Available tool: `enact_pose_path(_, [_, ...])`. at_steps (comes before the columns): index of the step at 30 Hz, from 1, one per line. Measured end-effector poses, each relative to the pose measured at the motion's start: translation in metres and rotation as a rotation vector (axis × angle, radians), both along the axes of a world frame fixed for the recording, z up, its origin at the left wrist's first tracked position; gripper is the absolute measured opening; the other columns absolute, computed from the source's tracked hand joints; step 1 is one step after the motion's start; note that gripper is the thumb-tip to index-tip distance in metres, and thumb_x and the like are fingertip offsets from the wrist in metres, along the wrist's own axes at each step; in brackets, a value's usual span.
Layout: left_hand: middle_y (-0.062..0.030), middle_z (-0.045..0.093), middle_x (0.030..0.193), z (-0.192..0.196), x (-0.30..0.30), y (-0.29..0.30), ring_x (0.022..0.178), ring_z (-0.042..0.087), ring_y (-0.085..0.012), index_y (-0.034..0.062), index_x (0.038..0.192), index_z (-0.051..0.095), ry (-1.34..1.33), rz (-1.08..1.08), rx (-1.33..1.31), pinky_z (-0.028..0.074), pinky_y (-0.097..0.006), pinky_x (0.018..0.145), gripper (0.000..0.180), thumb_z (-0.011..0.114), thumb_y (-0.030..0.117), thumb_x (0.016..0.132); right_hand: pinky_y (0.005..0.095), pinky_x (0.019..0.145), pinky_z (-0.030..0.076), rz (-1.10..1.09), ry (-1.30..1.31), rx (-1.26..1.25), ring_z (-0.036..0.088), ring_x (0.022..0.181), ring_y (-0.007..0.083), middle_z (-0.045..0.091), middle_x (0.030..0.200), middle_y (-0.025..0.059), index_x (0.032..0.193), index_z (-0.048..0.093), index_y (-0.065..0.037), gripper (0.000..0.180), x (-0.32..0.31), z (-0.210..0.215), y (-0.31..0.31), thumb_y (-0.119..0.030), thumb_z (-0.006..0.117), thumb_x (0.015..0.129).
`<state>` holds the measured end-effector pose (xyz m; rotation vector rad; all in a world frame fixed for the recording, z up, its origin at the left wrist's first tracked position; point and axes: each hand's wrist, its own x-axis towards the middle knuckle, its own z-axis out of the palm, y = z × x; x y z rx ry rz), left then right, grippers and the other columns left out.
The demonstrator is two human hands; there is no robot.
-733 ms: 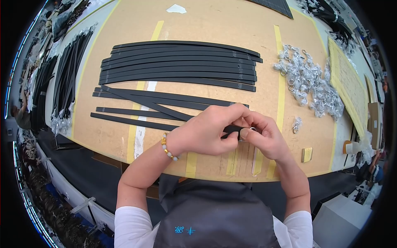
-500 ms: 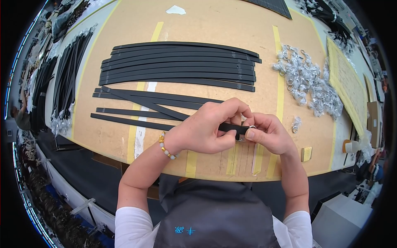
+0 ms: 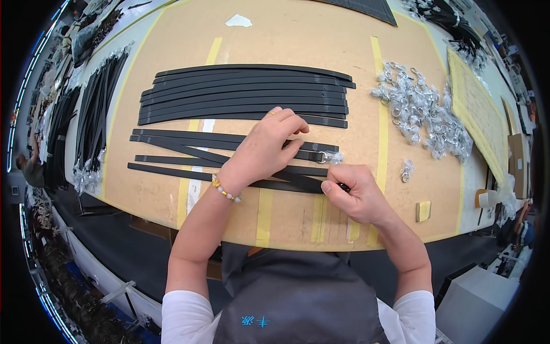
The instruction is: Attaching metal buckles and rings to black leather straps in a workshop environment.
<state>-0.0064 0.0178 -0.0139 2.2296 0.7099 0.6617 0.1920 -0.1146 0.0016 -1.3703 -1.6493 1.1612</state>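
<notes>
My left hand (image 3: 264, 148) lies on a black strap (image 3: 312, 155) on the brown table top, fingers curled over it. A metal ring in clear plastic (image 3: 327, 156) sits at that strap's right end, just past my fingertips. My right hand (image 3: 354, 194) is lower and to the right, pinching the right end of another black strap (image 3: 286, 184) between thumb and fingers. Both straps belong to a loose group of crossed black straps (image 3: 183, 153) that runs left from my hands.
A neat row of several long black straps (image 3: 246, 92) lies beyond my hands. A pile of bagged metal rings (image 3: 424, 109) is at the right, with one loose ring (image 3: 407, 170) nearer. More strap bundles (image 3: 94, 109) lie at the left edge. A small yellow block (image 3: 423, 210) sits by the front edge.
My hands were together, working a strap end and ring just above the table. Now they are apart: the left has laid the ringed strap down and the right has taken another strap's end.
</notes>
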Motion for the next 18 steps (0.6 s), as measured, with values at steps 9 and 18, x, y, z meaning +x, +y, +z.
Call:
enact_pose_path(9, [-0.0082, 0.057, 0.089, -0.014, 0.005, 0.0, 0.089, 0.051, -0.0255, 0.0009, 0.092, 0.061, 0.135, -0.057, -0.001, 0.045, -0.036, 0.08, 0.017, 0.075, 0.007, 0.085, 0.0384, 0.068, 0.049, -0.29, -0.404, 0.209, 0.062, 0.074, 0.0241, 0.064, 0.078, 0.01, 0.083, 0.064, -0.004, 0.028, 0.036, 0.011, 0.015, -0.03, 0.076, 0.087])
enact_pose_path(18, [-0.009, 0.071, 0.091, 0.005, 0.007, 0.003, 0.082, 0.067, -0.0172, -0.0015, 0.103, 0.063, -0.058, -0.024, -0.191, 0.054, -0.03, 0.073, 0.016, 0.071, 0.003, 0.09, 0.0292, 0.059, 0.049, -0.538, -0.592, -0.457, 0.062, 0.063, 0.015, 0.064, 0.076, 0.0077, 0.102, 0.058, 0.001, 0.039, 0.143, 0.026, -0.014, -0.021, 0.081, 0.079])
